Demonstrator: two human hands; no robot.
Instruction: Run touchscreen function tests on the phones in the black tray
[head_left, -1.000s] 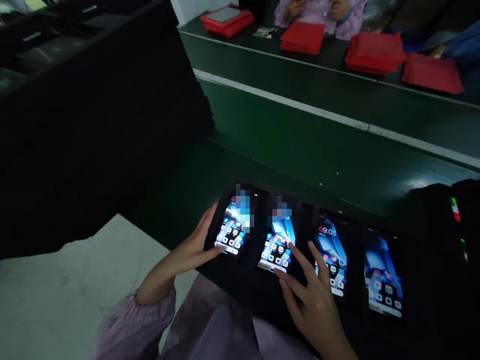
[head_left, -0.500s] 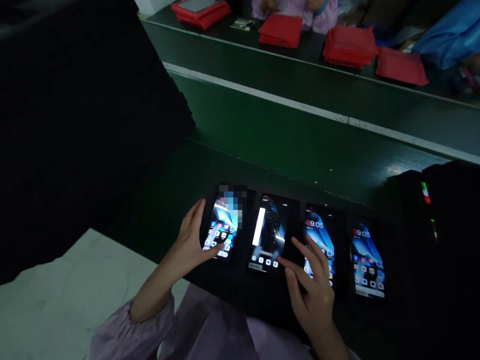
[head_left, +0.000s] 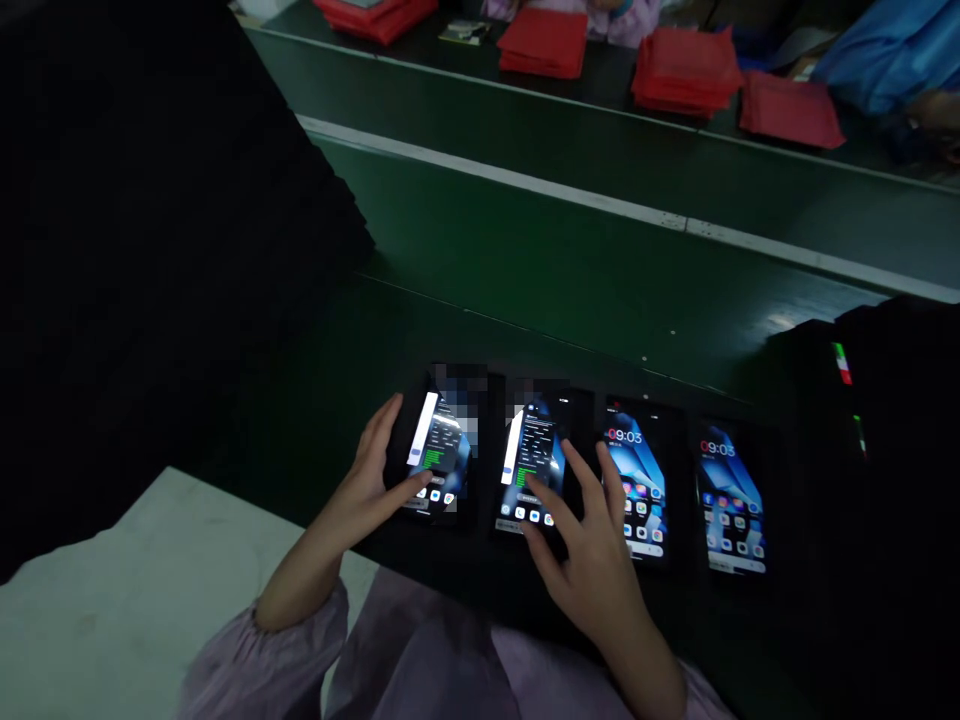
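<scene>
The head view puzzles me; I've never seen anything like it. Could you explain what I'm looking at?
There is no machine here: these are a person's bare hands, seen from a camera worn on their head, looking forward and down. Four phones with lit screens lie in a row on a dark work surface. The left hand is at the leftmost phone, thumb over its lower screen. The right hand spreads its fingers over the second phone. Neither hand appears to lift anything. Red packets sit on the far bench.
</scene>
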